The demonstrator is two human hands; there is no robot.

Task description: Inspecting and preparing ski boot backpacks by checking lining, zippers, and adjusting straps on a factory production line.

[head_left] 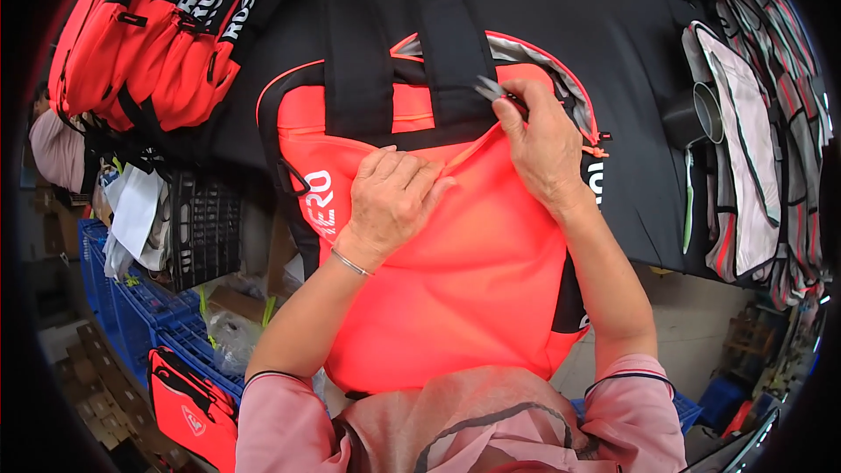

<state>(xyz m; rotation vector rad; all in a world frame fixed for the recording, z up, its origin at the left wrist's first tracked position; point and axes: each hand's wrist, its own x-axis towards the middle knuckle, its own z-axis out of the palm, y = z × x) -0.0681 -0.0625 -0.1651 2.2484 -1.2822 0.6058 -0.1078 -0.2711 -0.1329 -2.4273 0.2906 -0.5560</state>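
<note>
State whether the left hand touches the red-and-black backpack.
Touching: the head view shows the left hand laid on the red-and-black backpack, no gap between them.

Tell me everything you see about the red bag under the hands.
The bag is coral-red, apparently smooth fabric, with black sides, white lettering and two broad black straps. Its upper right corner gapes, showing grey lining. It lies at least partly on a black surface. The left hand rests on its front; the right hand, holding metal snips, is at its pocket edge.

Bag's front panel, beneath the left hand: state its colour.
The bag's front panel is mostly bright coral-red, best seen in the head view.
</note>
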